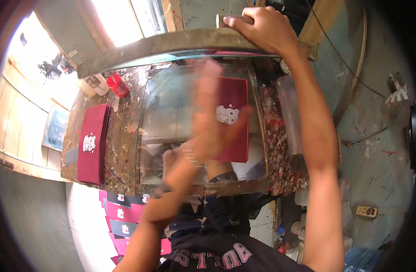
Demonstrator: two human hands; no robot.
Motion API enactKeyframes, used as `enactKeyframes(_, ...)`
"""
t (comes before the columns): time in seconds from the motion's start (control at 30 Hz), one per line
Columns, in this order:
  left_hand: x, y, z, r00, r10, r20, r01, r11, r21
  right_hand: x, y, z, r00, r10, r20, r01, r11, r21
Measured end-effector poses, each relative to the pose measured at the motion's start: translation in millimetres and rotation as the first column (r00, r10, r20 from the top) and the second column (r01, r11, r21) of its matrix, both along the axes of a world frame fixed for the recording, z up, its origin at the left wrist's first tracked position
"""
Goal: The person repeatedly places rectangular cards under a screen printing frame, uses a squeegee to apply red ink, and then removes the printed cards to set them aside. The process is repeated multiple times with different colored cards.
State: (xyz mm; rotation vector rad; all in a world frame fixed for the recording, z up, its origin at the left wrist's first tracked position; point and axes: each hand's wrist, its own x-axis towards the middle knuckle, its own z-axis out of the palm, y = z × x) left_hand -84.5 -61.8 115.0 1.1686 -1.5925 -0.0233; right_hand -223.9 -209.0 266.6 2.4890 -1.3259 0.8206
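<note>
My right hand (269, 29) is closed round a short round handle (221, 21) on the top edge of a wooden screen-printing frame (171, 44), which is tilted up at the far side of the table. On a glass plate (165, 109) in front of me lies a dark red sheet (237, 145) printed with a white cartoon bear (227, 114). Blurred by motion, my left hand (210, 118) passes over the sheet's left part, its fingers stretched out and thumb apart. Whether it touches the sheet I cannot tell.
A stack of red printed sheets (92, 156) lies on the paint-stained table (122, 149) at left, near a red container (117, 85) and pale bottles (98, 84). Beyond the table's left front edge, several printed sheets (122, 229) are spread low down. A clear roll (287, 113) stands at right.
</note>
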Motion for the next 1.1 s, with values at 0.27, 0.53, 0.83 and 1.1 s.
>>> enactKeyframes(0.27,131,42,13,0.778,-0.1,0.62,-0.221,0.881,0.419,-27,98,-166,0.968,0.249,0.025,-0.235,0.94,-0.248)
enactKeyframes(0.53,110,65,-109,0.827,-0.149,0.542,-0.228,0.792,0.566,-28,112,-247,0.971,0.19,-0.147,-0.164,0.971,0.173)
enactKeyframes(0.83,105,63,-102,0.788,-0.236,0.569,-0.267,0.701,0.661,-19,58,-225,0.945,0.303,-0.12,-0.17,0.773,0.611)
enactKeyframes(1.1,109,63,-102,0.774,-0.265,0.575,-0.251,0.706,0.662,-20,29,-255,0.977,0.17,-0.128,-0.149,0.976,0.155)
